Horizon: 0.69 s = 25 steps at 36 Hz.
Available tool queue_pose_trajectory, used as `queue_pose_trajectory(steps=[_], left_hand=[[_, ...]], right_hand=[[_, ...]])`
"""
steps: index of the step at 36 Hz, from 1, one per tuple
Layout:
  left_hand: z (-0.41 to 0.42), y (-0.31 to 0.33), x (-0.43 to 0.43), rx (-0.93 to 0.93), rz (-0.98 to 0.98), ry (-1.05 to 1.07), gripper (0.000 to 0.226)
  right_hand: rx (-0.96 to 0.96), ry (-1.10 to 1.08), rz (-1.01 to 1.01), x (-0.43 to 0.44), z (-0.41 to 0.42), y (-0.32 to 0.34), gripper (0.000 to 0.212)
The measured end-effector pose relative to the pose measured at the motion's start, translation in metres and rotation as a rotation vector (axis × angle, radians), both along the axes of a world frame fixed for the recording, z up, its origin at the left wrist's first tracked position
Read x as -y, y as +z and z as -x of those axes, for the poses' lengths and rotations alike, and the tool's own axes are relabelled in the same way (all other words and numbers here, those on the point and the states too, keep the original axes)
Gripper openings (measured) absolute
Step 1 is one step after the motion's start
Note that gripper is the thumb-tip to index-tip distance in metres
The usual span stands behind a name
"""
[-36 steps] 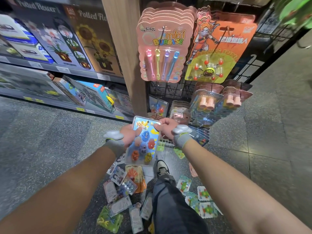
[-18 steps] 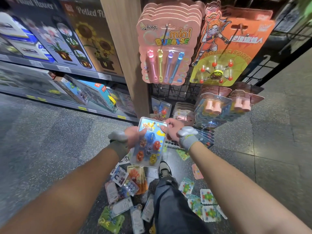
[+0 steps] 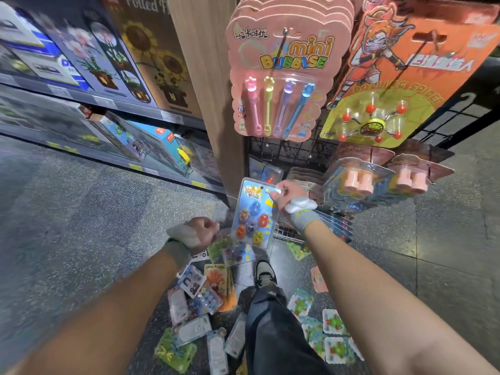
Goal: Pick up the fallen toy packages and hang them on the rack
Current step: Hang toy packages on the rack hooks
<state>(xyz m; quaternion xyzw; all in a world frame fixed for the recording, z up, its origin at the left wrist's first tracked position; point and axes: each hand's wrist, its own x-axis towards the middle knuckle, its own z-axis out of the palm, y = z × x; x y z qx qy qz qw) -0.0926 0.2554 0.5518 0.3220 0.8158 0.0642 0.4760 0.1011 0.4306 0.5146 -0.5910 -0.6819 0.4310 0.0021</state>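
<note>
Blue toy pkg hung upright in mid-air, before the wire rack's lower part. R hand pinched its top-right corner. L hand, blurred, was curled in a fist w/ nothing seen in it, apart from pkg's left edge. Fallen pkgs lay on floor round a shoe; open floor lay left & right.

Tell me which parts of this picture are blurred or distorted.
Head view: the left hand and the shelf boxes are motion-blurred; the blue toy package in the right hand is fairly sharp; the wide lens slants the wooden post.
</note>
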Motion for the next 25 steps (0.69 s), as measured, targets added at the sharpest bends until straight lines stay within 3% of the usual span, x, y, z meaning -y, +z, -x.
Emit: queue_pose_trajectory(steps=[6, 25], left_hand=[[-0.006, -0.002, 0.008, 0.004, -0.053, -0.050, 0.038], [-0.004, -0.013, 0.030, 0.143, -0.069, 0.146, 0.030]], right_hand=[[0.021, 0.050, 0.031, -0.004, 0.012, -0.005, 0.015], [0.088, -0.033, -0.048, 0.008, 0.014, 0.002, 0.015]])
